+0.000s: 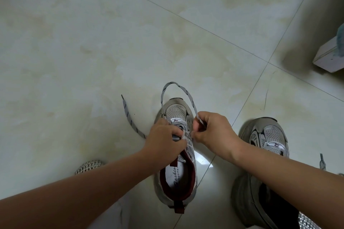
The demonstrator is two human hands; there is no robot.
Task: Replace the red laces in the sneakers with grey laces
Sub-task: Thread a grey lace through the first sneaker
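Both hands at sneaker (176,156), right hand (212,132) pinching grey lace (168,87) loop, left hand (164,136) gripping other end

Pale, stained floor tiles (130,33) crossed by dark grout lines; a white box (327,57) sits at right, casting shadow.

Left hand (163,138) and right hand (212,132) pinch grey lace (130,117) over sneaker (176,178).

One head-worn camera looks steeply down, close above the tiled floor (93,52) at arm's reach.
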